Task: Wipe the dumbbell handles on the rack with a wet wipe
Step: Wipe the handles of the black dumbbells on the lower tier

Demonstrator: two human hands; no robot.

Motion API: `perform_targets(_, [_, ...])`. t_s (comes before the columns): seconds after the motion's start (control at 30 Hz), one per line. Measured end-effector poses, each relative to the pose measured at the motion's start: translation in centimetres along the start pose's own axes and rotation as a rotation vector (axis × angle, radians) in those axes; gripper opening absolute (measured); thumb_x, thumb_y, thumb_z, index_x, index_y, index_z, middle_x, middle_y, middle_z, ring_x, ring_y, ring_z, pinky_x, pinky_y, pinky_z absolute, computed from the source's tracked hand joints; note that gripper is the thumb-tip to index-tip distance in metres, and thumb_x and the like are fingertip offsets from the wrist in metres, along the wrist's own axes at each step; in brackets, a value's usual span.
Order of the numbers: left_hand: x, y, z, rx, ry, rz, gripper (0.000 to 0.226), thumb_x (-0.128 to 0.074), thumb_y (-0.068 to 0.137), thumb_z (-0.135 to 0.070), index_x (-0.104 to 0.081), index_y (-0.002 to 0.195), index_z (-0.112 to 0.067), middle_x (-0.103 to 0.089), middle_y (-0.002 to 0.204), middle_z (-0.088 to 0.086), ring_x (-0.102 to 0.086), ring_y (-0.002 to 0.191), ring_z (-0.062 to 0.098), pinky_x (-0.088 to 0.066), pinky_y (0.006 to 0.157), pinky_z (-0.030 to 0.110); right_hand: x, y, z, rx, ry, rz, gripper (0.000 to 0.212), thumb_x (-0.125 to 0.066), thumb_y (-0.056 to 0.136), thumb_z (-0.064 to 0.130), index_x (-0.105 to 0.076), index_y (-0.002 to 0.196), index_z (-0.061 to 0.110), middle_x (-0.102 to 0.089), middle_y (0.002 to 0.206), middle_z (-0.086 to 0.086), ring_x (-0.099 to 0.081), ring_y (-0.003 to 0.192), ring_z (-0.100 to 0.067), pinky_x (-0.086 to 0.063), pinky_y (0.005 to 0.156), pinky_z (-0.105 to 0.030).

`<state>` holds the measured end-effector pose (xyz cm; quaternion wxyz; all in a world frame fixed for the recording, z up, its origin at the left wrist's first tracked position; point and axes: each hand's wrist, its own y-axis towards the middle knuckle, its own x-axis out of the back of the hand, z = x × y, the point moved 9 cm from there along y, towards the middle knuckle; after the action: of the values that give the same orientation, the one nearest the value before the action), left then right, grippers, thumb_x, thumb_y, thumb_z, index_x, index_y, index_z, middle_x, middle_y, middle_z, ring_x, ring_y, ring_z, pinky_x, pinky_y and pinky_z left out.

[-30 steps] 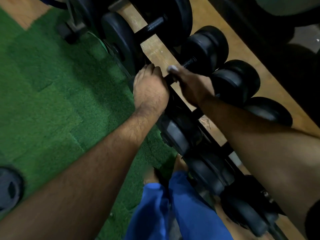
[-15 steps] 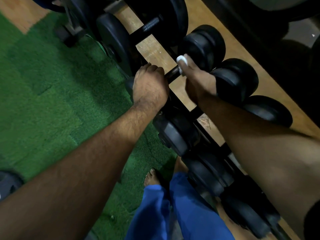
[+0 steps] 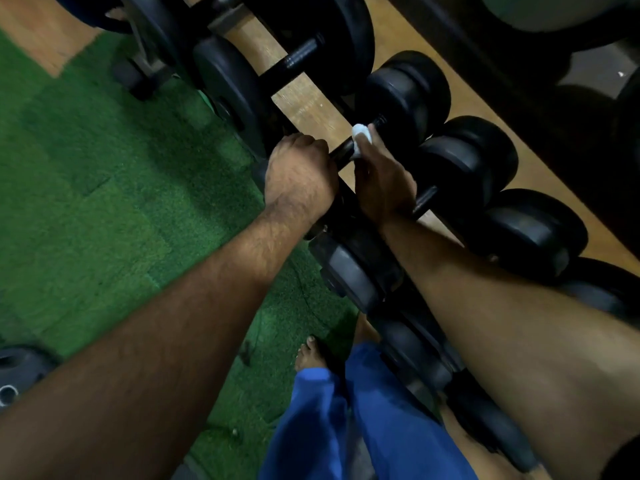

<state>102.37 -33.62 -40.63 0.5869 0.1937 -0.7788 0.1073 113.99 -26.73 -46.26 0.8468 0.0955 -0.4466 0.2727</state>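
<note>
Change: your right hand (image 3: 382, 178) has slid the wipe (image 3: 362, 135) up the handle (image 3: 343, 150) toward the far weight since a second ago.
Left hand (image 3: 299, 176): fingers curled round the handle's near end.
Right hand: wraps the wipe against the handle.
Dumbbell (image 3: 403, 95): lies on the rack (image 3: 308, 102).

Dim light falls on green turf flooring (image 3: 104, 209) that meets a wooden floor (image 3: 38, 32) strip.
</note>
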Motion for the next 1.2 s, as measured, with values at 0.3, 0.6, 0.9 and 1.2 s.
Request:
perform_targets(0.3, [0.1,-0.3,0.7,-0.043,-0.081,-0.061,0.024,-0.047,0.085,-0.020,-0.056,0.066,-0.007,-0.058,0.070,0.014,-0.056,0.070,0.033,-0.041,0.061,0.036,-2.7,0.5,-3.5,-0.850,0.911,-0.024,0.033,-0.044,0.102,0.035,-0.063,0.118,0.013,-0.067,0.087,-0.003,-0.070,0.063,-0.028,-0.042,0.038,-0.016])
perform_targets(0.6, [-0.2,-0.3,0.5,-0.029,-0.047,-0.075,0.024,-0.048,0.085,-0.020,-0.056,0.066,-0.007,-0.058,0.069,0.012,-0.054,0.069,0.031,-0.041,0.061,0.037,-5.2,1.5,-2.7,-0.874,1.124,0.126,0.026,-0.043,0.105,0.033,-0.054,0.120,0.015,-0.057,0.088,0.000,-0.059,0.067,-0.014,-0.049,0.059,-0.025])
perform_targets(0.9, [-0.6,-0.3,0.7,-0.022,-0.018,-0.060,0.022,-0.049,0.086,-0.018,-0.056,0.068,-0.007,-0.058,0.072,0.014,-0.054,0.072,0.034,-0.043,0.069,0.040,-4.0,2.3,-3.6,-0.922,1.009,0.123,0.028,-0.057,0.098,0.042,-0.063,0.105,0.015,-0.060,0.078,0.003,-0.054,0.059,-0.011,-0.037,0.049,-0.021])
perform_targets(1.2, [-0.6,-0.2,0.9,0.001,-0.076,-0.013,0.026,-0.047,0.090,-0.022,-0.058,0.072,-0.007,-0.060,0.076,0.015,-0.057,0.079,0.035,-0.045,0.077,0.043,-6.0,0.6,-1.0,-1.036,1.064,0.170,0.019,-0.069,0.092,0.026,-0.063,0.090,0.008,-0.062,0.065,-0.007,-0.059,0.055,-0.018,-0.048,0.058,-0.029])
